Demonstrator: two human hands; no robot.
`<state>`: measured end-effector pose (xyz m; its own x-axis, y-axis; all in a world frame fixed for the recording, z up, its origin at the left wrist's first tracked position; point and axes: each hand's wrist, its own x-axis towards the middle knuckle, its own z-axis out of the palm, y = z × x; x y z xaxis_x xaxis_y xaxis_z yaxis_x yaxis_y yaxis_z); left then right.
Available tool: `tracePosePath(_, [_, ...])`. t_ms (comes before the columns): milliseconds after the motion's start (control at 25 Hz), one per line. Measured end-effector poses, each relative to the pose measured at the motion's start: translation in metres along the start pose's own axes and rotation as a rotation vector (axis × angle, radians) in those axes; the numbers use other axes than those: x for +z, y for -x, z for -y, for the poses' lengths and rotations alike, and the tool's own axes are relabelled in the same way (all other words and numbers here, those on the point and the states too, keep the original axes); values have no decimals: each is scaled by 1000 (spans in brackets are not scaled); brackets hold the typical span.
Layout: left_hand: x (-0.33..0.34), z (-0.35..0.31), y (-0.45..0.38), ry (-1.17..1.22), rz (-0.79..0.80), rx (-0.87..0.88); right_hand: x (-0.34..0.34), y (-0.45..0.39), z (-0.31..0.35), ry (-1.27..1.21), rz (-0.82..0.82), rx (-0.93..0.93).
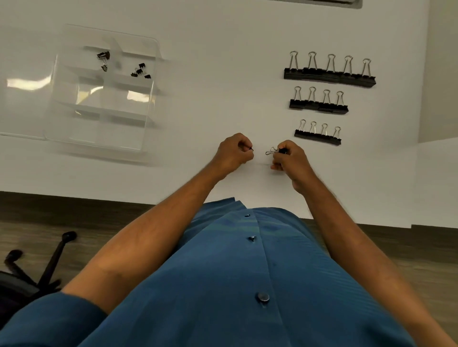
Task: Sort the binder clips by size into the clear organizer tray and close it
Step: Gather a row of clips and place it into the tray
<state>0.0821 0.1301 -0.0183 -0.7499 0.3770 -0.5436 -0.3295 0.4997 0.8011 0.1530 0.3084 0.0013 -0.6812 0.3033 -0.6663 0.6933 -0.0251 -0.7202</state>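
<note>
My left hand [234,152] is curled into a fist over the white table, and a small black clip [250,148] peeks out between its fingers. My right hand [287,157] pinches another small binder clip [275,151], its silver handles pointing left. The clear organizer tray [146,109] lies open at the left, its lid [27,99] folded out to the left. Its two far compartments hold small black clips [103,57] and tiny ones [140,70]. At the right, black binder clips stand in three rows: large [329,74], medium [319,105], smaller [318,137].
The table's near edge [99,197] runs just in front of my blue shirt. A black office chair base [32,270] stands on the wood floor at lower left. A grey object [347,3] lies at the table's far edge.
</note>
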Motion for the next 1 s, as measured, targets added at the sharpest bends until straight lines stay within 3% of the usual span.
tracePosePath(160, [-41,-3,8,288,-41,-71,35,-3,23,25,71,-31])
tracePosePath(520, [-164,-21,23,324,-304,40,119,-17,88,101,184,-151])
tracePosePath(760, [-256,0,16,-53,-491,73,186,-24,127,37,251,-185])
tracePosePath(1000, [-295,30,-10,-568,-396,157,238,-27,147,60,210,-235])
